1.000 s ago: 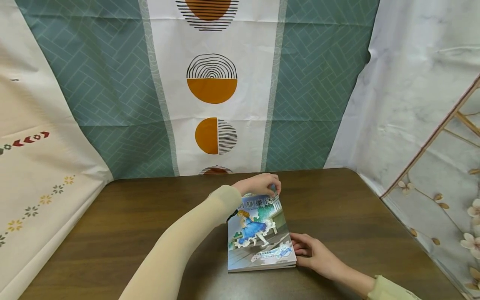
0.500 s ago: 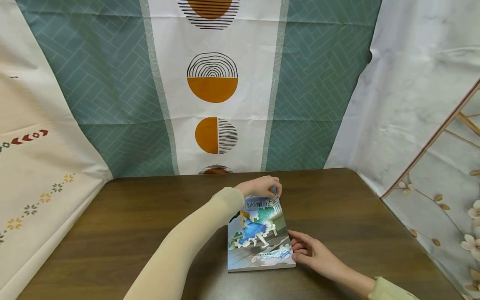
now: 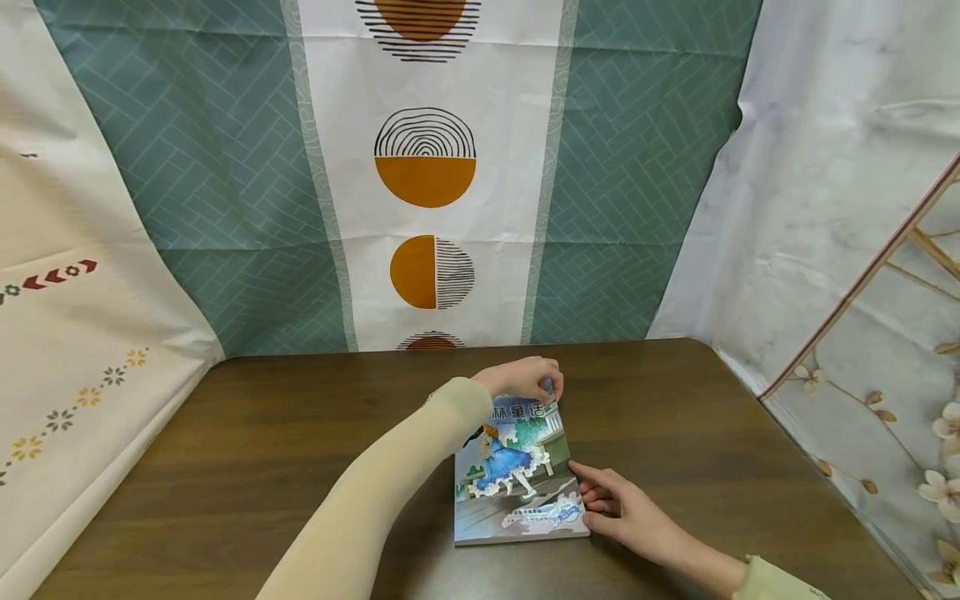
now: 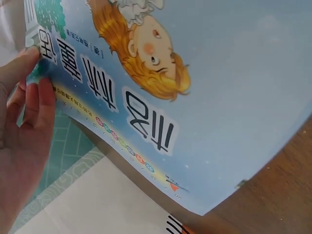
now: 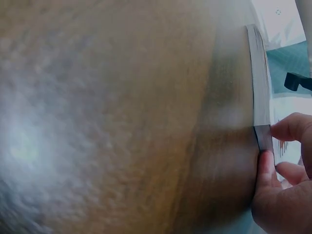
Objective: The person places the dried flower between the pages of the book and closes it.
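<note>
A picture book (image 3: 517,492) with a blue cover, showing a figure in a blue dress, lies on the wooden table. My left hand (image 3: 521,379) reaches across to its far right corner and pinches that corner between thumb and fingers, as the left wrist view shows (image 4: 29,107). There the cover (image 4: 214,122) looks bowed. My right hand (image 3: 622,508) lies beside the book, with thumb and fingertips touching its right edge near the lower corner. In the right wrist view, that hand (image 5: 287,180) meets the end of the thick page block (image 5: 261,78).
The brown tabletop (image 3: 300,467) surrounds the book. A green and white patterned cloth (image 3: 615,200) hangs behind the table, a cream cloth (image 3: 82,333) at left, and a marbled floral cloth (image 3: 847,275) at right.
My left hand has come slightly nearer, still pinching the corner. The two layers showing at the book's lower right corner now look like one. My right hand has shifted slightly left along the edge.
</note>
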### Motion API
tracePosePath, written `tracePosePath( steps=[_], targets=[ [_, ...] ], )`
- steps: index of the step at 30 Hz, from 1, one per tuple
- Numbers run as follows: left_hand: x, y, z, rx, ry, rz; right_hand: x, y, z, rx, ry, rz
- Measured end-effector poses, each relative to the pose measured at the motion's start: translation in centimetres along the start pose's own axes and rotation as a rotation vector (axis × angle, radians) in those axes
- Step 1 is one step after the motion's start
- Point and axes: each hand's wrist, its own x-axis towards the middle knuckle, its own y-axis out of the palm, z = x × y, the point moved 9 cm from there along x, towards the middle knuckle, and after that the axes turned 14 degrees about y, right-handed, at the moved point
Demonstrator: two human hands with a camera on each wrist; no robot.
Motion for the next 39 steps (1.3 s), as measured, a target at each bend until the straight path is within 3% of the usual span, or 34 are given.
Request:
tracePosePath(
  steps=[5,10,18,23,30,35,39],
  targets=[
    [-0.6,0.6,0.6,-0.082,-0.054,0.019,0.2,0.4,0.3,0.003,0.005,0.032],
    [-1.2,0.8,1.0,-0.132,-0.082,-0.006,0.3,0.5,0.4,0.006,0.009,0.042],
    [-1.8,0.8,1.4,-0.086,-0.081,-0.046,0.7,0.5,0.3,-0.003,0.005,0.043],
    [-3.0,0.1,1.4,-0.099,-0.081,-0.097,0.8,0.4,0.4,-0.03,0.017,0.039],
    [-6.6,-2.6,0.7,-0.012,-0.097,-0.111,1.3,0.5,0.9,-0.091,0.028,0.037],
    [-10.5,-5.2,-0.4,0.015,-0.113,-0.155,1.3,-0.1,1.3,-0.138,0.029,0.048],
    [-14.0,-7.0,-1.7,0.061,-0.138,-0.194,1.2,-1.3,2.3,-0.255,0.018,0.032]
  ],
)
